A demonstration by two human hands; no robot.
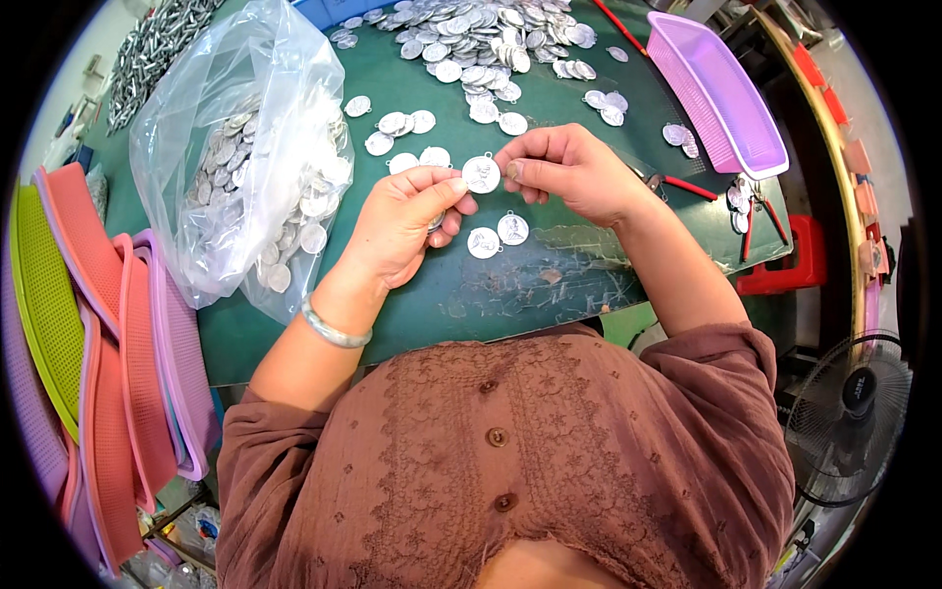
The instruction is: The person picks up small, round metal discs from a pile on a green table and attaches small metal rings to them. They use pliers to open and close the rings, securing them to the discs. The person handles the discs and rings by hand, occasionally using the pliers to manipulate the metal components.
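Fingertips of both hands meet on one silver medallion (pixel 481 174), a flat round disc with a raised relief face and a small loop at its rim. The left hand (pixel 402 221) closes its grip on the disc's left edge, thumb on top, and seems to keep another small disc tucked under its curled fingers, though that part is hard to make out. The right hand (pixel 569 172) pinches the disc's right edge between thumb and forefinger. Held this way, the medallion sits between the two hands, face up toward the camera, just above the table (pixel 549 285), and the hands are about equally near to it.

Just below the hands, two more medallions (pixel 497 236) lie flat on the dark green table surface, side by side. Farther out, a loose heap of medallions (pixel 481 39) spreads across the far side, shiny and thin. To the left, a crinkled clear plastic bag (pixel 245 147) holds many more. On the right stand a lilac plastic basket (pixel 716 88) and red-handled pliers (pixel 677 184). Stacked mesh trays (pixel 108 344) in pink, lilac and green lean at the far left.
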